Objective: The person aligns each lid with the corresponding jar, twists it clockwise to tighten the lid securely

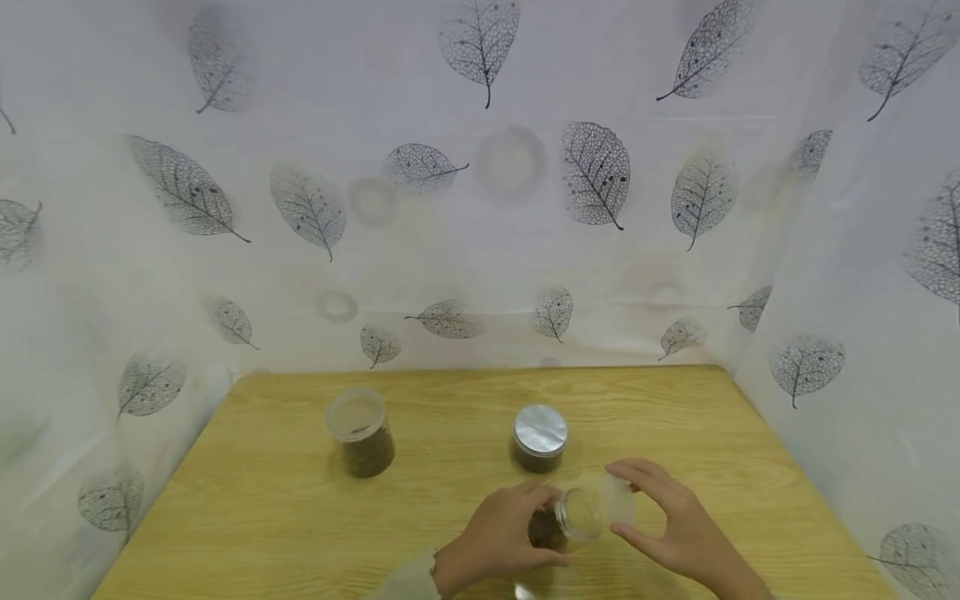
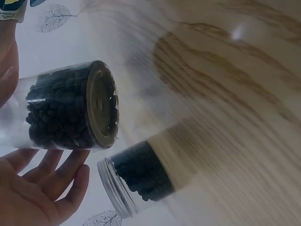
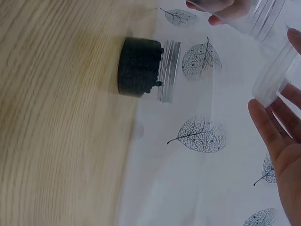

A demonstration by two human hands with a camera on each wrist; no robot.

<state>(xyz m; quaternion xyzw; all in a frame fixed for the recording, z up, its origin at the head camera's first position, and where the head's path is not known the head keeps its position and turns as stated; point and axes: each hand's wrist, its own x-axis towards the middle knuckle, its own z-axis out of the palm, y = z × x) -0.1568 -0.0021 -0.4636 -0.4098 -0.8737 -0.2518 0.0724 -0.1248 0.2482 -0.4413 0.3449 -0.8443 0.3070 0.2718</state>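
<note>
My left hand [image 1: 502, 529] grips a clear jar [image 1: 549, 527] part filled with dark beans, holding it tilted with its mouth toward the right. The left wrist view shows that jar's base [image 2: 102, 104] raised above the table. Just right of the mouth, my right hand [image 1: 675, 521] pinches a translucent white lid [image 1: 619, 500] by its edge between thumb and fingers. A narrow gap separates lid and mouth in the head view; the right wrist view has the lid [image 3: 275, 75] beside the jar's clear rim [image 3: 267, 19].
A clear jar with a silver lid [image 1: 540, 429] and dark contents stands just beyond my hands. Farther left is a larger jar [image 1: 367, 450] with a translucent lid. The wood-grain table [image 1: 262, 517] is bordered by a leaf-printed white sheet [image 1: 450, 250] behind and at both sides.
</note>
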